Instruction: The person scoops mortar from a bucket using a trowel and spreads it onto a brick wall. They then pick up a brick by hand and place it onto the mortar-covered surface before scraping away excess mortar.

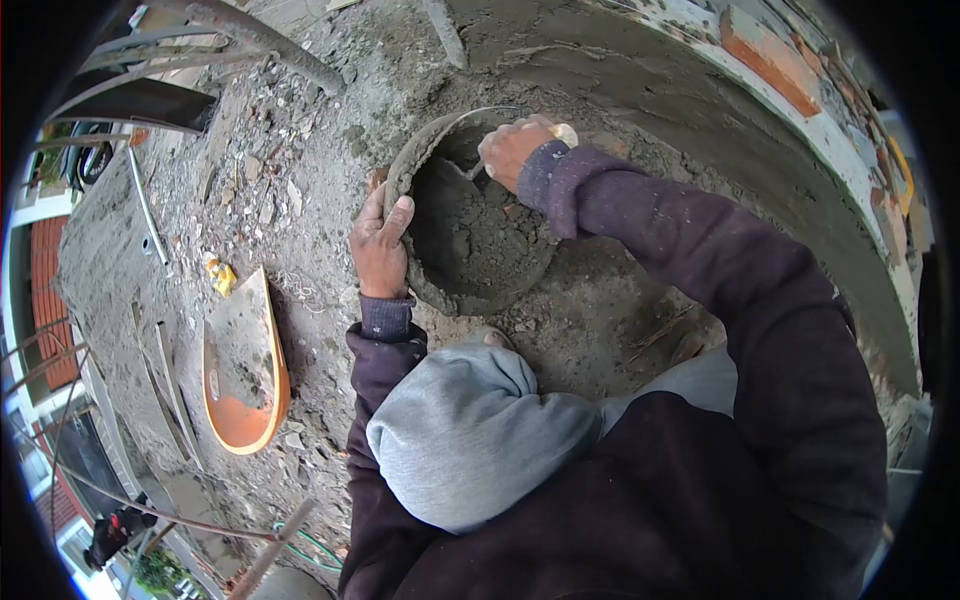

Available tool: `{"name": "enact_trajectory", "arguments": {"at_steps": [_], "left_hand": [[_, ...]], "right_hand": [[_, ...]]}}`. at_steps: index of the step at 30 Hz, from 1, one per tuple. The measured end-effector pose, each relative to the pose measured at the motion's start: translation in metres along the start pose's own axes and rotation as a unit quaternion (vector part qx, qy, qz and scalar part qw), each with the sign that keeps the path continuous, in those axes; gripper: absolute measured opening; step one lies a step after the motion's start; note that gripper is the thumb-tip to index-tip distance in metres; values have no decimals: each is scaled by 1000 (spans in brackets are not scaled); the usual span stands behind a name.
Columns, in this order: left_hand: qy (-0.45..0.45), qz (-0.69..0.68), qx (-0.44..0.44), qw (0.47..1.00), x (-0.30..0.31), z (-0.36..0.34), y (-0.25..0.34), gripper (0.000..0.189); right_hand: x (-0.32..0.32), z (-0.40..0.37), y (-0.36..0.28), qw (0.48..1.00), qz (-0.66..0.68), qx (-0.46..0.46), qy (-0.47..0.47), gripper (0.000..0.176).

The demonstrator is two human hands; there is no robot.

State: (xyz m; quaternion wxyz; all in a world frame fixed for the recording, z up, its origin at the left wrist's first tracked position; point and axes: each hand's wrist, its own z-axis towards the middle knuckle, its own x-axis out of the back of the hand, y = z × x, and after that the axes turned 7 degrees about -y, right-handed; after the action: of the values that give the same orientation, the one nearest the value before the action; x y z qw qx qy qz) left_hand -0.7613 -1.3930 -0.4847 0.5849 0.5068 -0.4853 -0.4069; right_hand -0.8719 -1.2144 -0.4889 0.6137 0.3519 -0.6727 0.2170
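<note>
A round bucket [437, 290], its rim crusted with grey mortar, stands on the ground in front of me. Wet, lumpy mortar [480, 235] lies inside it. My left hand [381, 242] grips the bucket's left rim, with the thumb over the edge. At the upper right of the opening, my right hand [515, 152] is closed round the handle of a trowel, and the light end of the handle shows beside the wrist. The trowel's metal part [474, 172] reaches down into the bucket; its blade is mostly hidden.
An orange, mortar-stained scoop-shaped container [278, 400] lies at the left, near a small yellow object [221, 275]. Rubble covers the ground. Wooden poles [270, 45] stand at the upper left. A mortar-coated wall [700, 110] with bricks [770, 62] curves along the right. A person [118, 530] is far off, lower left.
</note>
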Motion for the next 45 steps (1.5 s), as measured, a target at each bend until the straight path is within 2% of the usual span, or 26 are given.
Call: {"name": "enact_trajectory", "arguments": {"at_steps": [2, 5, 8, 10, 12, 14, 16, 18, 20, 22, 25, 29, 31, 34, 37, 40, 41, 44, 45], "left_hand": [[-5, -4, 14, 1000, 0, 2, 3, 34], [14, -52, 15, 998, -4, 4, 6, 33], [23, -49, 34, 998, 0, 0, 4, 30], [21, -55, 7, 998, 3, -2, -2, 33], [38, -96, -1, 995, 2, -11, -6, 29], [60, -133, -10, 989, -6, -15, -8, 28], [98, -114, 2, 989, -12, -21, -10, 32], [79, -73, -3, 994, -9, -18, -5, 35], [88, -77, -3, 993, -11, -24, 6, 33], [95, -106, 13, 990, 2, -35, -1, 36], [148, -153, 19, 977, 19, -56, -13, 39], [213, -195, 35, 957, 37, -60, -36, 40], [237, -192, 47, 951, 50, -63, -45, 40], [279, -199, 67, 937, 67, -76, -68, 42], [281, -225, 67, 931, 70, -83, -77, 44], [262, -239, 74, 932, 70, -81, -72, 48], [257, -240, 80, 933, 71, -80, -71, 49], [266, -239, 68, 931, 69, -78, -67, 47], [268, -234, 63, 932, 70, -78, -69, 47]], "right_hand": [[-1, 11, -6, 997, -43, 50, -43, 13], [-9, 14, -13, 984, -19, 174, -20, 13], [-5, 10, -14, 979, 29, 201, -5, 12], [-11, -3, -29, 983, 72, 165, -36, 11], [-27, -12, -22, 980, 131, 145, -27, 18], [-30, -38, -18, 971, 211, 97, -59, 26], [-59, -61, -13, 959, 262, 73, 78, 34], [-42, -72, -8, 938, 345, 8, -27, 38], [-31, -77, 1, 911, 403, -14, -80, 38], [-30, -79, 10, 903, 425, -20, -63, 39], [-26, -70, 25, 910, 408, -48, 59, 41], [-28, -37, 47, 939, 342, 4, 33, 46], [-22, -19, 43, 942, 335, 25, 4, 46], [-19, -7, 34, 939, 343, 29, 14, 47], [-22, -3, 34, 947, 319, -29, 35, 46], [-34, 4, 41, 828, 532, -179, -12, 50], [-50, 13, 49, 846, 504, -170, 19, 55], [-65, 44, 67, 877, 423, -220, -58, 58], [-89, 56, 78, 876, 432, -211, -48, 55]]}}
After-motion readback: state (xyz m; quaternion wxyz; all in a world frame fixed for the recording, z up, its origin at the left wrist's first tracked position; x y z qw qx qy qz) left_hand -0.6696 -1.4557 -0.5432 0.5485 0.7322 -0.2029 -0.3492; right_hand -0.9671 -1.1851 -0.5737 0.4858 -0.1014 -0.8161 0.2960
